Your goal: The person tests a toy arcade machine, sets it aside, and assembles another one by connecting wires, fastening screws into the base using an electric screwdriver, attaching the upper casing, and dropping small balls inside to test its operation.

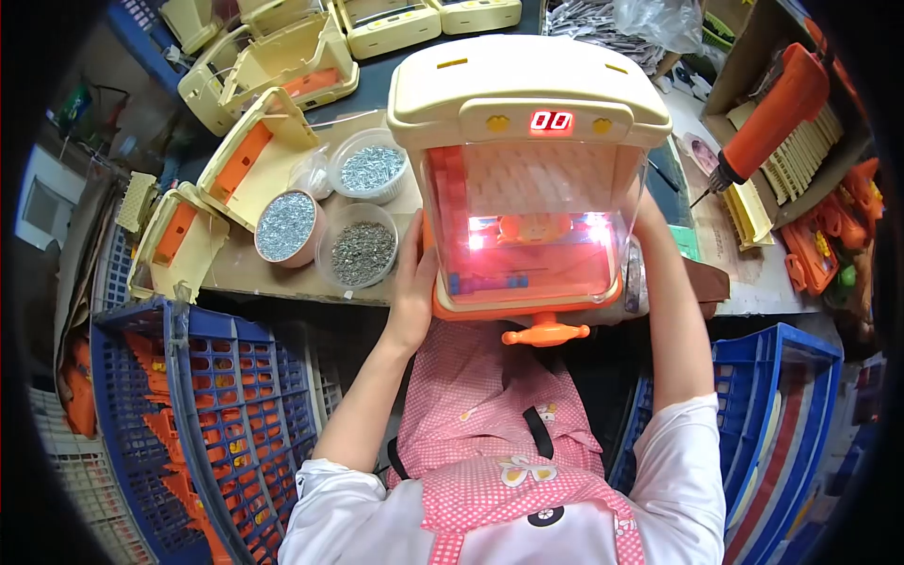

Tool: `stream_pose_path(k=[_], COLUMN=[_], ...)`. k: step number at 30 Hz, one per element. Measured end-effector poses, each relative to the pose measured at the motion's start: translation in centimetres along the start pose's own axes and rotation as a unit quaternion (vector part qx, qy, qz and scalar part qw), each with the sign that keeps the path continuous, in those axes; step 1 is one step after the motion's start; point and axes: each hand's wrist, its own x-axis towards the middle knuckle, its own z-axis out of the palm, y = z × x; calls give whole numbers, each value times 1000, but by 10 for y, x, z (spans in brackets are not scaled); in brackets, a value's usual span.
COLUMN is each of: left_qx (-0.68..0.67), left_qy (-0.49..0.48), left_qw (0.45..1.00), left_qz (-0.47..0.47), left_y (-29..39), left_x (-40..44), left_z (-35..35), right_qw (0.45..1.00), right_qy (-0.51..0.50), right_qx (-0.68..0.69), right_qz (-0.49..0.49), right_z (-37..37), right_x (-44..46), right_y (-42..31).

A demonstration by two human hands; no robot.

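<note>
A cream and orange toy game machine (pixel 537 80) is held up in front of me, tilted so its front faces me. Its red display reads 00, and pink-white lights glow behind the clear window. An orange handle (pixel 546 331) sticks out at its bottom. My left hand (pixel 411 292) grips the lower left side of the machine, fingers along the casing. On the other side, my right hand (pixel 646 218) holds the machine's right side; its fingers are hidden behind the casing.
Tubs of screws (pixel 286 226) stand left on the bench, beside cream casing shells (pixel 259 155). An orange electric screwdriver (pixel 777 113) hangs at right near a cardboard box (pixel 720 122). Blue crates (pixel 235 395) with orange parts flank my lap.
</note>
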Motion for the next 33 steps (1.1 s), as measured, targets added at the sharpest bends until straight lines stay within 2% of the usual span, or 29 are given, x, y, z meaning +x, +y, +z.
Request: stream_pose_path(k=[2,3,6,10,13,14,16,17,18,20,21,24,25,27,28,29,31,33], left_qx=[12,22,-5,20,-6,-9,-19,16,13,-121,-214,-193,-194,-147,-142,-132,-138,-178], left_qy=[-7,-14,3,9,26,22,26,28,22,72,127,107,97,40,41,45,59,71], left_qw=[1000,999,1000,1000,1000,1000,999,999,1000,987,965,967,965,968,972,977,980,975], left_qz=[13,25,4,19,-13,-14,-6,-7,-5,-76,-83,-126,-149,-201,-185,-163,-129,-110], left_y=[1,1,4,5,3,3,6,-2,0,5,-2,-11,-14,-45,-35,-25,-2,11], left_x=[1,1,-1,0,-2,-2,-2,-2,1,6,5,9,11,14,10,8,5,6], left_z=[0,0,7,6,7,7,7,4,8,14,16,3,-4,-29,-23,-17,-5,2], right_qw=[993,989,981,973,969,978,956,986,987,988,995,991,970,949,936,968,978,980], right_qy=[-15,-99,-130,-101,-167,-151,-126,-89,-74,-44,-22,40,32,29,28,-13,-73,-95], right_qx=[-97,-31,106,183,135,-42,-223,-116,-110,-100,-55,127,242,313,347,224,92,56], right_qz=[-60,-108,-96,-99,-121,-135,-141,-81,-89,-105,-81,13,17,37,47,115,173,163], right_z=[-9,-26,-25,-30,-41,-44,-32,-23,-24,-28,-24,-12,-9,-7,-6,-14,-19,-17], right_x=[23,35,54,48,45,35,7,-5,-8,-14,-19,-42,-49,-54,-57,-61,-64,-63], right_y=[1,18,27,34,41,38,24,19,28,46,43,22,9,12,13,20,32,33])
